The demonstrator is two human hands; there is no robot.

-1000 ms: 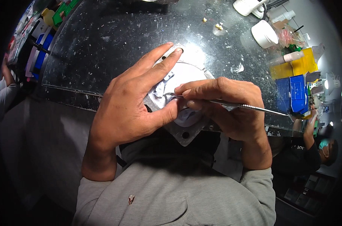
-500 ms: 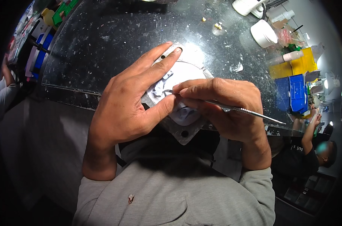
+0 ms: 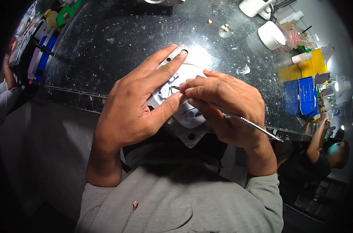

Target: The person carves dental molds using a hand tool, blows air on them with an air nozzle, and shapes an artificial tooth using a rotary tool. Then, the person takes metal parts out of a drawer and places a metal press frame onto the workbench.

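Observation:
A grey metal plate (image 3: 191, 143) with bolt holes bears a pale round moulded piece (image 3: 187, 119) at the bench's near edge. My left hand (image 3: 131, 110) grips the plate, its fingers along the upper left side and its thumb reaching onto the pale piece. My right hand (image 3: 234, 108) is closed on a slim metal hand tool (image 3: 264, 131) with a knurled handle, whose working end rests at the middle of the piece beside my left thumb. That tip is partly hidden by my fingers.
Black scuffed bench (image 3: 106, 46); white tub (image 3: 271, 35), white containers (image 3: 254, 7), yellow bin (image 3: 318, 56) and blue bins (image 3: 306, 99) at right; small pale bits (image 3: 223, 29) at back; green and blue trays (image 3: 65, 13) at left. Co-workers sit at far left (image 3: 7, 93) and right (image 3: 320, 161).
My right hand has shifted a little up and left, and the tool's rear end has swung down and toward me. My left hand stays on the plate. The co-worker at right has moved slightly.

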